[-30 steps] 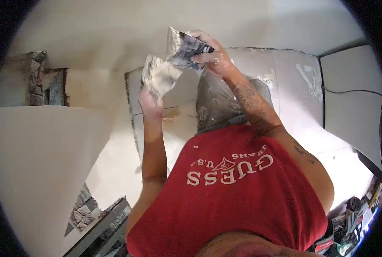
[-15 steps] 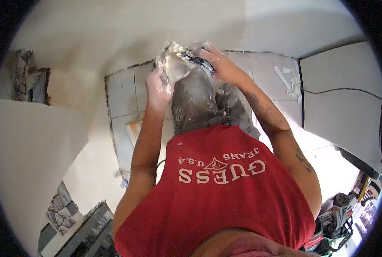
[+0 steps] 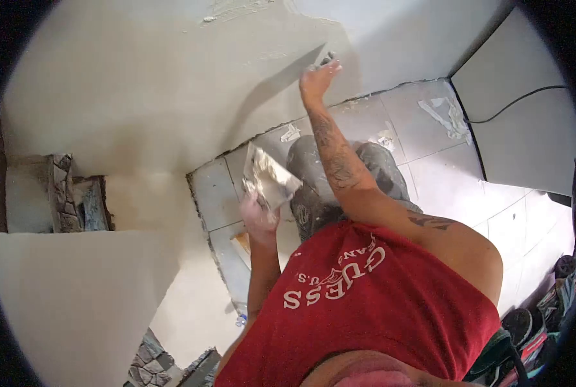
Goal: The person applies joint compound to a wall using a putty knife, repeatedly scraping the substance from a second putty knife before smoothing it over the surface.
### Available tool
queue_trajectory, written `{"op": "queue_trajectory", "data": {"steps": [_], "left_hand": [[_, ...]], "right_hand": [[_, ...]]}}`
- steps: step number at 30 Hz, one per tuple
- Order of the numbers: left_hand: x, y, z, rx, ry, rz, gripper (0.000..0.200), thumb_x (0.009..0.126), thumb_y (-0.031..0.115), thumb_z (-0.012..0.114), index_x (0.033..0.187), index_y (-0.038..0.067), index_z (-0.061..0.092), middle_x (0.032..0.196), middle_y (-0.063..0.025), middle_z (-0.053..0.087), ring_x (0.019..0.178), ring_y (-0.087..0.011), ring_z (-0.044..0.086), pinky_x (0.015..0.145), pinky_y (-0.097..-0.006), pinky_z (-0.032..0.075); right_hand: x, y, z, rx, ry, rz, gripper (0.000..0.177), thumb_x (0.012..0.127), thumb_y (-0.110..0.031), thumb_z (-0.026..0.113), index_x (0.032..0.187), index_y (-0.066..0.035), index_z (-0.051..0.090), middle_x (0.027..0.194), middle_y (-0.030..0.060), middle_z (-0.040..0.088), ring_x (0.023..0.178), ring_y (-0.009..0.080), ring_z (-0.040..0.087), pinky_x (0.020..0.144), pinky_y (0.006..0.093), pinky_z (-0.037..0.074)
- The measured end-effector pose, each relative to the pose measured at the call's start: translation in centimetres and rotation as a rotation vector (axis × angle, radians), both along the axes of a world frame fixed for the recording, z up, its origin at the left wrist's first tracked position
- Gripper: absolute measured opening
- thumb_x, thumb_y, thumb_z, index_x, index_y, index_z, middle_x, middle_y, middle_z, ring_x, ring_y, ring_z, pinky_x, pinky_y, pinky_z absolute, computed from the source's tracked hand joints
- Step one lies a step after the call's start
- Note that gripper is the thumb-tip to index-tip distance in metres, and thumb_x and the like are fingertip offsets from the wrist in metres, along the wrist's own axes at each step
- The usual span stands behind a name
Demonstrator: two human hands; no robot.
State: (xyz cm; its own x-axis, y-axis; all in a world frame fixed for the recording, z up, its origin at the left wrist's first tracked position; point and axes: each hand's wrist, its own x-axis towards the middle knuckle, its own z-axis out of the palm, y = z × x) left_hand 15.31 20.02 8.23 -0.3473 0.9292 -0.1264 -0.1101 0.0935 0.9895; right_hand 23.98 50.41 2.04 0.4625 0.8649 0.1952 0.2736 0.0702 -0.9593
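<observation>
My left hand (image 3: pixel 260 216) grips a flat board smeared with pale wet putty (image 3: pixel 268 179), held up in front of my left knee. Stretched out to the wall (image 3: pixel 191 84), my right hand (image 3: pixel 320 82) is closed around a putty knife (image 3: pixel 327 58), of which a dark part and a thin light edge show. The knife lies right at the wall's surface and throws a long shadow to the left. Fresh putty streaks (image 3: pixel 236 9) mark the wall higher up. My fingers hide most of the knife's handle.
Grey floor tiles (image 3: pixel 430 129) run along the wall's rough lower edge, with scraps of white debris (image 3: pixel 448 117) on them. A dark cable (image 3: pixel 520 97) crosses a pale panel (image 3: pixel 514 142) at right. Stone-patterned pieces (image 3: pixel 62 193) sit in a recess at left; bags and gear (image 3: pixel 526 329) lie lower right.
My right hand has left the board and reached up to the wall with the putty knife. My left hand with the board has come lower and nearer my body. The view has shifted.
</observation>
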Motion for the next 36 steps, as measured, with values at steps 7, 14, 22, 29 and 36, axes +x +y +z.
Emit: {"op": "queue_trajectory", "data": {"steps": [7,14,22,29,36], "left_hand": [[-2.2,-7.8,-0.9,0.023,-0.531,0.364,0.039,0.085,0.017,0.036,0.119,-0.003,0.037,0.107,-0.0145,0.051,0.094,-0.0267,0.055,0.078,-0.0388,0.049],[-2.3,-12.9,-1.5,-0.21,0.562,0.287,0.038,0.087,0.019,0.039,0.119,-0.002,0.038,0.107,-0.0145,0.052,0.089,-0.0273,0.056,0.073,-0.0376,0.051],[-2.7,-13.4,-0.1,0.007,0.691,0.477,0.036,0.079,0.019,0.059,0.103,-0.007,0.05,0.091,-0.0164,0.059,0.08,-0.0307,0.059,0.064,-0.035,0.049],[-7.0,-9.3,1.0,0.073,0.983,0.323,0.035,0.079,0.028,0.056,0.096,-0.003,0.054,0.087,-0.0172,0.06,0.081,-0.0269,0.059,0.071,-0.0329,0.046],[-4.6,0.9,2.3,0.213,-0.038,0.215,0.033,0.081,0.022,0.051,0.102,-0.004,0.053,0.097,-0.0142,0.059,0.091,-0.0206,0.057,0.076,-0.0306,0.046]], "right_hand": [[-8.9,0.0,3.1,-0.021,-0.07,-0.032,0.077,0.067,-0.011,0.057,0.125,0.015,0.014,0.128,0.0338,0.022,0.123,0.0478,0.012,0.102,0.0511,0.008],[-18.2,-4.4,9.1,-0.094,0.014,0.035,0.08,0.06,-0.009,0.066,0.126,0.005,0.024,0.129,0.0293,0.022,0.121,0.0469,0.016,0.099,0.0537,0.012],[-25.0,-12.5,13.3,0.086,0.034,0.494,0.069,0.064,-0.007,0.062,0.125,0.001,0.03,0.12,0.0237,0.034,0.117,0.0412,0.027,0.097,0.0491,0.022],[-15.8,-14.6,5.2,-0.359,1.128,1.395,0.05,0.06,0.003,0.052,0.109,-0.001,0.05,0.096,0.0079,0.058,0.08,0.0194,0.058,0.075,0.033,0.048],[0.7,-14.2,8.5,-0.056,0.813,1.533,0.059,0.061,0.011,0.052,0.117,-0.003,0.043,0.117,0.0083,0.047,0.11,0.0215,0.044,0.094,0.0345,0.035]]}}
